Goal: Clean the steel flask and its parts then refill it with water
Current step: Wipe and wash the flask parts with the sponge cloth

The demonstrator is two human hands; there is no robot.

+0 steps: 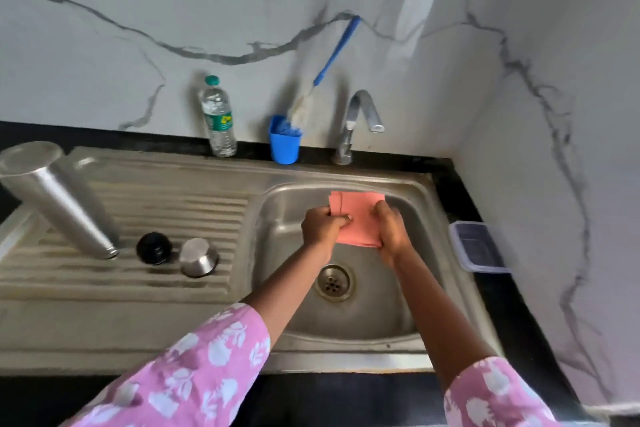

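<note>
The flask (59, 198) is standing upside down on the ribbed drainboard (145, 284) at the left, mouth down, leaning in this wide-angle view, and nobody is touching it. Just to its right, 2 parts are sitting on the same ribs: the black stopper (154, 248) and then the steel cup (199, 256), upside down, the 2 close together. Over the sink (377, 308), both hands are working a folded pink cloth (358, 218): the left hand (322, 227) is pinching its left edge, and the right hand (391, 229) is gripping its right side, fingers curled around it. Along the back ledge, a water bottle (217, 116) is standing upright, a blue holder (284, 144) is carrying a brush (323, 78) propped against the wall, and the tap (360, 121) is arching toward the basin. A plastic box (479, 246) is sitting on the counter at the right.
</note>
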